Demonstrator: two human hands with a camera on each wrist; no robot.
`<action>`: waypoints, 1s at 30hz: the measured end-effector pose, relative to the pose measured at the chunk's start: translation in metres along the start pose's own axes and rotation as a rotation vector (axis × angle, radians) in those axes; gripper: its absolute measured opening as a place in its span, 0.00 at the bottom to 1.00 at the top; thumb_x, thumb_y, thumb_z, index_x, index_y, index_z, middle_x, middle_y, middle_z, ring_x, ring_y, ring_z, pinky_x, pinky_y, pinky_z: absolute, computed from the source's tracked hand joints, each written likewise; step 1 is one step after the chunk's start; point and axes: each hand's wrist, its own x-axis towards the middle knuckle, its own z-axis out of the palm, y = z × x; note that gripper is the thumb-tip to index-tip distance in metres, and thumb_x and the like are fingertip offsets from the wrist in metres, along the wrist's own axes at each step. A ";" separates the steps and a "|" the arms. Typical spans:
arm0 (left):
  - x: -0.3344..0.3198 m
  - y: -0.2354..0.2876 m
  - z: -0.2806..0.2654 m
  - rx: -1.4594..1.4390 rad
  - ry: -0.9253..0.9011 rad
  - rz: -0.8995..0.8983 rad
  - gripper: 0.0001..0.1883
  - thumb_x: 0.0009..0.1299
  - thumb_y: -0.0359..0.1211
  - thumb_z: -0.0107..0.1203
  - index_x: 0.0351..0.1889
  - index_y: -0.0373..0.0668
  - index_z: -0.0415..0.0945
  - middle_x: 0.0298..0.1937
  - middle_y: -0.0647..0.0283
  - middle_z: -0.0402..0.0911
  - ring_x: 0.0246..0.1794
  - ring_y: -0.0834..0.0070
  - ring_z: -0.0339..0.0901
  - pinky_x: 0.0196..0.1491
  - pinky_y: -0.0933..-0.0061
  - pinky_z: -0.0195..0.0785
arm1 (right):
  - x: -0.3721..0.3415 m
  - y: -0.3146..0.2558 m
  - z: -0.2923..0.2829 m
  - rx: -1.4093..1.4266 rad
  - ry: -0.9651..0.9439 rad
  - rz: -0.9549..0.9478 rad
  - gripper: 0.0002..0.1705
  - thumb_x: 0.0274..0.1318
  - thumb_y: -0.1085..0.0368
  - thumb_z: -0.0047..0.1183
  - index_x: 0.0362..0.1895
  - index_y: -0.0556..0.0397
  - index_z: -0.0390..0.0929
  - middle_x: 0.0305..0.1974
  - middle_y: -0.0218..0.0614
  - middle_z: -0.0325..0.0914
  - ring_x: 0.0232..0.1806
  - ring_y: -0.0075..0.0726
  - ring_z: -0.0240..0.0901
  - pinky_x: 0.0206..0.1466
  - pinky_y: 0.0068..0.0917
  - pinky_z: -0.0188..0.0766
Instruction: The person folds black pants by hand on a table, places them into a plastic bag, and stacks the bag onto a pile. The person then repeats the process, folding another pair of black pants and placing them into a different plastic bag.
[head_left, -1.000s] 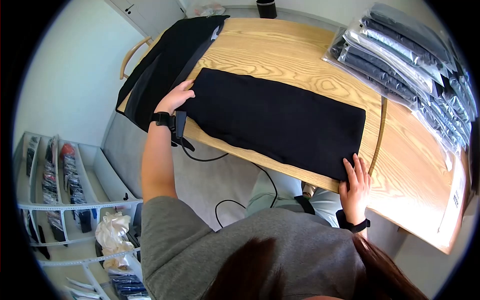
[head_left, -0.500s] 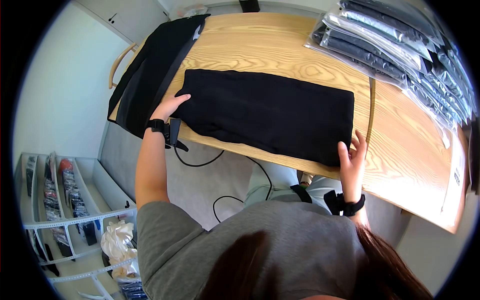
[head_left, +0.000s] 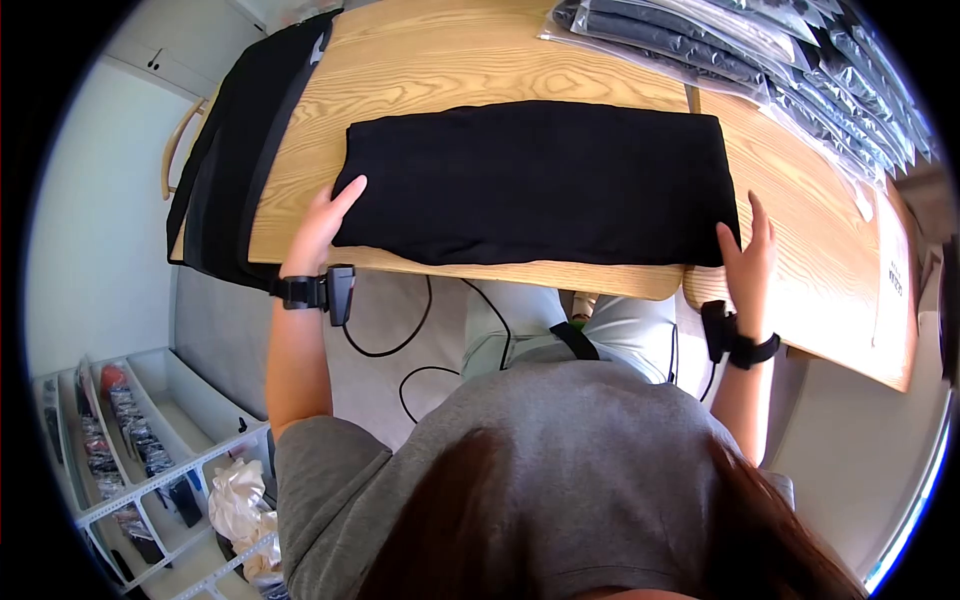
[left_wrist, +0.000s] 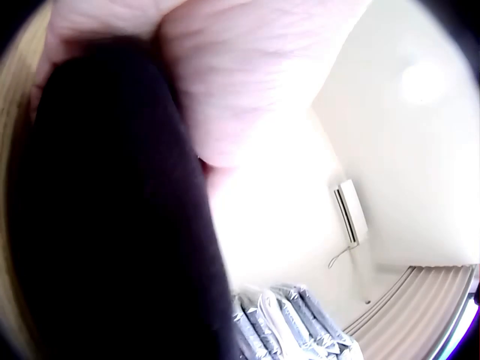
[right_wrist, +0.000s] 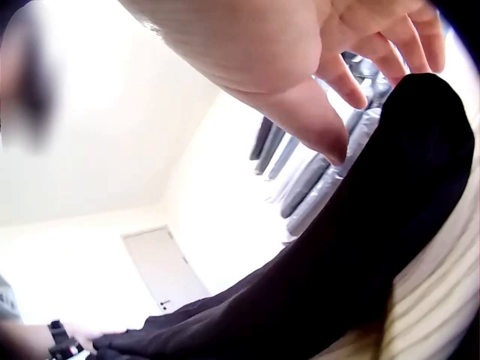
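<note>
A folded black garment lies flat as a long rectangle along the table's front edge. At its left end my left hand grips it, thumb on top and fingers hidden behind the end. In the left wrist view the black cloth fills the space between that hand's thumb side and fingers. My right hand is beside the right end, fingers spread, thumb tip right at the near corner. In the right wrist view its fingers extend loosely past the rounded cloth end.
A wooden table carries another black and grey garment, draped over its left end. Plastic-bagged folded clothes are stacked at the back right. A divided white shelf stands at lower left. Black cables hang below the table edge.
The folded garment has shifted right, its right end now across the table's seam. My right hand has lifted from its corner to beside the end. The head view has turned.
</note>
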 end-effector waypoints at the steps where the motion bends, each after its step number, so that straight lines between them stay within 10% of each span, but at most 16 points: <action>1: -0.001 -0.002 -0.005 -0.049 -0.029 -0.001 0.40 0.64 0.53 0.58 0.61 0.27 0.63 0.62 0.50 0.68 0.64 0.66 0.63 0.65 0.66 0.52 | -0.002 -0.018 -0.007 0.119 -0.070 0.088 0.27 0.52 0.69 0.55 0.58 0.55 0.68 0.53 0.52 0.71 0.56 0.56 0.66 0.59 0.44 0.63; 7: -0.026 0.023 -0.006 -0.170 -0.049 -0.141 0.37 0.62 0.45 0.63 0.60 0.28 0.63 0.61 0.53 0.68 0.65 0.68 0.60 0.64 0.67 0.52 | -0.016 -0.132 0.014 0.135 -0.324 -0.325 0.33 0.52 0.54 0.56 0.64 0.36 0.65 0.66 0.39 0.59 0.69 0.47 0.52 0.68 0.55 0.48; 14: -0.034 0.045 0.001 -0.453 -0.003 -0.259 0.29 0.60 0.40 0.63 0.56 0.36 0.69 0.55 0.56 0.74 0.57 0.71 0.69 0.60 0.67 0.60 | -0.036 -0.133 0.041 0.036 -0.436 -0.459 0.36 0.55 0.41 0.50 0.67 0.36 0.61 0.70 0.40 0.51 0.71 0.51 0.47 0.68 0.58 0.45; 22: -0.050 0.122 0.062 -0.092 0.017 0.304 0.40 0.57 0.33 0.64 0.63 0.24 0.55 0.55 0.49 0.72 0.54 0.69 0.71 0.56 0.69 0.65 | 0.040 -0.160 0.025 0.873 -0.653 -0.269 0.27 0.63 0.53 0.48 0.61 0.55 0.66 0.54 0.47 0.72 0.56 0.48 0.70 0.58 0.35 0.66; 25: -0.038 0.117 0.101 0.232 -0.048 0.431 0.36 0.55 0.35 0.64 0.58 0.29 0.61 0.47 0.48 0.78 0.45 0.63 0.78 0.47 0.67 0.70 | 0.055 -0.182 0.026 1.391 -0.975 0.445 0.28 0.67 0.48 0.41 0.58 0.58 0.68 0.49 0.41 0.74 0.50 0.29 0.72 0.54 0.28 0.68; 30: -0.055 0.110 0.169 0.598 0.145 0.706 0.21 0.50 0.32 0.64 0.39 0.34 0.68 0.29 0.45 0.76 0.34 0.48 0.76 0.36 0.55 0.71 | 0.060 -0.178 0.053 1.345 -1.082 0.592 0.26 0.67 0.48 0.41 0.51 0.59 0.70 0.43 0.33 0.73 0.38 0.21 0.70 0.37 0.23 0.73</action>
